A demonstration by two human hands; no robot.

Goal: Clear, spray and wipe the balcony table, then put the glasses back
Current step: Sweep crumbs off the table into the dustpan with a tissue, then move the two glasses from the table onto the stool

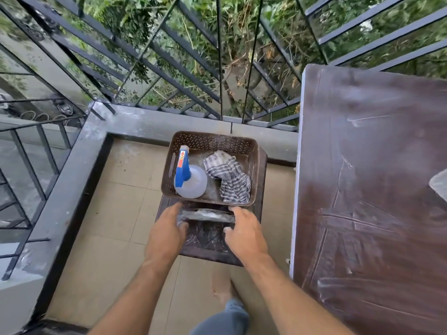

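The brown balcony table (372,165) fills the right side, its top streaked with wipe marks. To its left stands a dark stool (208,247) carrying a brown perforated basket (212,141). Inside the basket are a spray bottle (189,177) with a blue trigger head and a crumpled striped cloth (229,177). On the stool in front of the basket lies a long clear object (205,215), too blurred to identify. My left hand (167,233) grips its left end and my right hand (244,233) grips its right end. A pale translucent thing (439,184) pokes in at the table's right edge.
A black metal railing (169,76) on a grey ledge (145,122) runs behind the stool and along the left side. Beige floor tiles (116,213) lie left of the stool. My bare foot (222,286) stands between the stool and the table.
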